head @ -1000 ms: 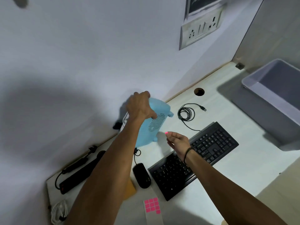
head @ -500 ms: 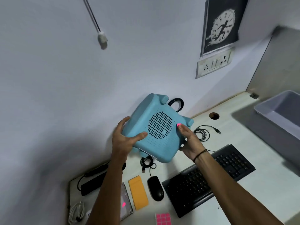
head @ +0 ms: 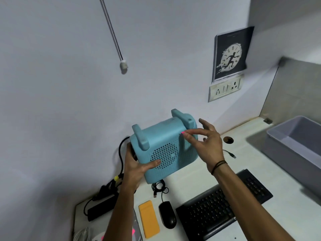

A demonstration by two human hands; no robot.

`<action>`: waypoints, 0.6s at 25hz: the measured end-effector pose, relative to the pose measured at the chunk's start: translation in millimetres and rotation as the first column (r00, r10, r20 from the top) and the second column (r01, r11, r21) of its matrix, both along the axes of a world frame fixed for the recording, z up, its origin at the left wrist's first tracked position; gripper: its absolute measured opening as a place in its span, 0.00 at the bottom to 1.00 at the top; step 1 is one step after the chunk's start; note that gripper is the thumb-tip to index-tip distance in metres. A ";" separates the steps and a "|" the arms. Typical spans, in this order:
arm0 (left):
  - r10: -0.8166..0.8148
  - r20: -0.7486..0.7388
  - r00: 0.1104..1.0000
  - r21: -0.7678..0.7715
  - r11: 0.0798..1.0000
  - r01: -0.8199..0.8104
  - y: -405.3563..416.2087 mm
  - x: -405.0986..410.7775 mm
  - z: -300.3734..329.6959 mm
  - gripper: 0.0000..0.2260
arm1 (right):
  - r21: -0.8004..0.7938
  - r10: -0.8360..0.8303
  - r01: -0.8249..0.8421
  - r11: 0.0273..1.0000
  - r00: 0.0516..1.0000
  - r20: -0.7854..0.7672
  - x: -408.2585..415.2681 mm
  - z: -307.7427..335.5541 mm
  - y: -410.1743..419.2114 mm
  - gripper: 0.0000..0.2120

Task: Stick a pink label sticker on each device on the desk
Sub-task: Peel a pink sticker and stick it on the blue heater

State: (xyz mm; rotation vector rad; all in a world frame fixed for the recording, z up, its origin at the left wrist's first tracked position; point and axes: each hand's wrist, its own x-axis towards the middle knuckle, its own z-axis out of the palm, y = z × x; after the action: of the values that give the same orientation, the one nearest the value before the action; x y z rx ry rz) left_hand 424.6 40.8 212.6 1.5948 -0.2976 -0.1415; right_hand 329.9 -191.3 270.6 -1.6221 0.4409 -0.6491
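With my left hand (head: 139, 166) gripping the heater (head: 165, 148), the sticker (head: 182, 132) pinched in my right hand (head: 206, 141) could crease if pressed unevenly.

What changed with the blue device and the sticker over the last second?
The left hand lifted the blue device off the desk and turned its feet upward. The right hand brought the pink sticker onto its casing. Keyboard and mouse stayed put.
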 end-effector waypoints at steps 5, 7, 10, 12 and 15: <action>0.067 0.102 0.992 0.022 0.997 -0.070 5.4 -15.8 14.5 0.44 | 0.257 0.118 -0.132 0.957 0.991 0.067 -18.9 25.9 47.3 0.07; 0.062 0.126 0.990 0.055 0.996 -0.069 6.2 -20.9 16.9 0.45 | 0.309 0.149 -0.157 0.938 0.988 0.051 -11.6 31.3 60.9 0.08; 0.051 0.142 0.989 0.086 0.994 -0.063 5.8 -28.9 16.8 0.47 | 0.389 0.161 -0.152 0.909 0.987 0.010 -2.4 34.9 75.4 0.09; 0.044 0.150 0.988 0.096 0.994 -0.059 4.2 -31.7 15.3 0.47 | 0.405 0.153 -0.127 0.906 0.988 -0.034 -2.6 36.6 79.1 0.11; 0.043 0.162 0.986 0.106 0.993 -0.061 -0.6 -35.3 17.6 0.45 | 0.387 0.112 -0.062 0.920 0.988 -0.109 -1.2 39.5 76.2 0.20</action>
State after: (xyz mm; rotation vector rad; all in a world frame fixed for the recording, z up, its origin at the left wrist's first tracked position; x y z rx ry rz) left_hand 389.3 40.2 230.2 1.7257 -0.3771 0.0104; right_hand 328.8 -115.1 310.2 -1.3044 0.5499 -0.3628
